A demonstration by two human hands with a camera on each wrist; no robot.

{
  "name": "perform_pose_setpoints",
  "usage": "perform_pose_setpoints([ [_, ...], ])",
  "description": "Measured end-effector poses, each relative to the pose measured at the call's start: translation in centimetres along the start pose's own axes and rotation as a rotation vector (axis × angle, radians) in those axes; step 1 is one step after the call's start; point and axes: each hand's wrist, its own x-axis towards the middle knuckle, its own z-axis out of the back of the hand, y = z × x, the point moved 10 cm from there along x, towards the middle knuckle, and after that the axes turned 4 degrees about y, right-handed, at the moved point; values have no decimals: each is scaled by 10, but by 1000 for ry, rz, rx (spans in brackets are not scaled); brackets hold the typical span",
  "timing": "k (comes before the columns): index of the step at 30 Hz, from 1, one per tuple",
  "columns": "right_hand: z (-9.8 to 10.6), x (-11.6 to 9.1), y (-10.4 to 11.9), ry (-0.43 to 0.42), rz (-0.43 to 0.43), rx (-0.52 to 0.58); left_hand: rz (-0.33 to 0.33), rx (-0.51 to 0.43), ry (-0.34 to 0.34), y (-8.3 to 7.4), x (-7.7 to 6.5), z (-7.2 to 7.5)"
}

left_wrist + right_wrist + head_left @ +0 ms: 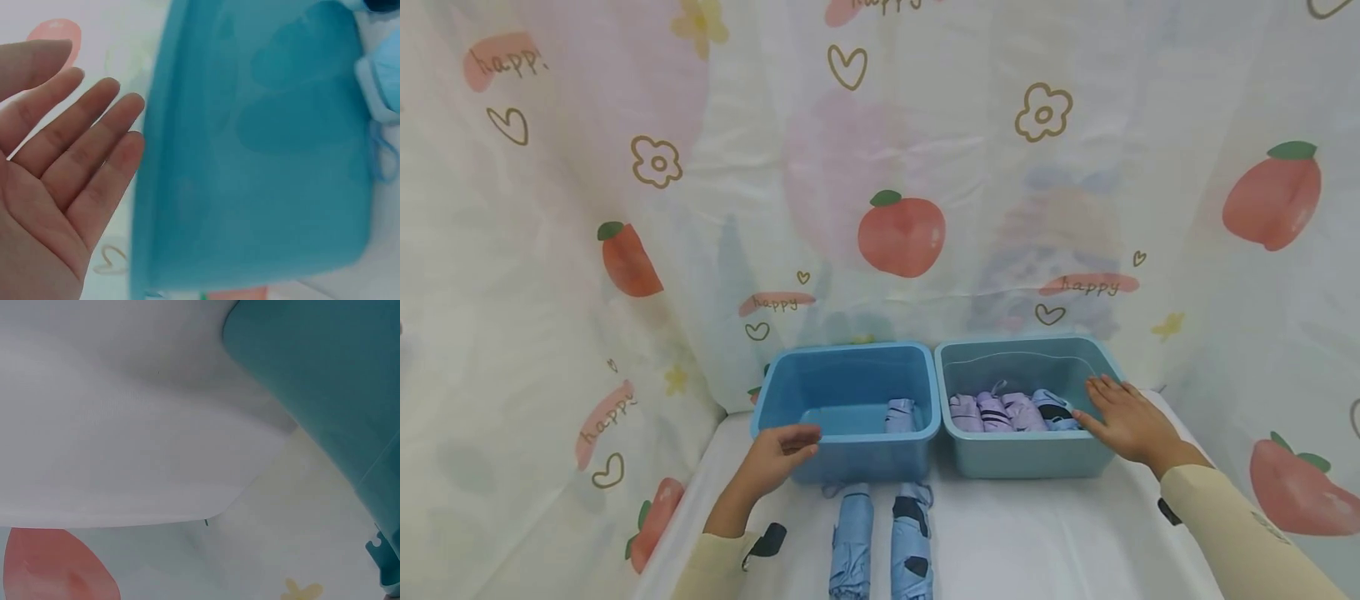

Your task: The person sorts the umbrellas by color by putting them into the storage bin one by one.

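Observation:
My left hand (pixel 769 460) is at the front left corner of a blue plastic bin (pixel 857 458), its fingers loosely extended and holding nothing. In the left wrist view, its fingertips are right by the bin's rim. Over the right end of a teal bin (pixel 1030 458), my right hand (pixel 1135 423) lies palm down with straight fingers. A folded light blue umbrella (pixel 899 415) lies in the blue bin. Inside the teal bin is a row of folded umbrellas: purple ones (pixel 1021 412) and a blue one with black patches (pixel 1051 406), close to my right thumb.
Two more folded blue umbrellas, one plain (pixel 852 542) and one with black patches (pixel 912 542), lie on the white table in front of the blue bin. Behind the bins, a printed curtain (pixel 970 208) hangs close and continues round both sides.

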Motion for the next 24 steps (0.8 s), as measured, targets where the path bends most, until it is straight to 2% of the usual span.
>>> perform_pose_setpoints([
  [4,0,0,-2,1,-6,1,32,-15,8,19,-16,-13],
  [9,0,0,0,7,2,2,103,-2,84,54,-33,-42],
  [12,0,0,1,6,0,-9,175,4,134,76,-42,-61],
  [16,0,0,0,4,-12,-18,303,3,223,102,-54,-87],
  [20,1,0,-1,-5,-18,-16,361,-7,305,114,-64,-107],
  [24,-1,-1,-2,-21,-22,1,358,-91,330,115,-69,-121],
])
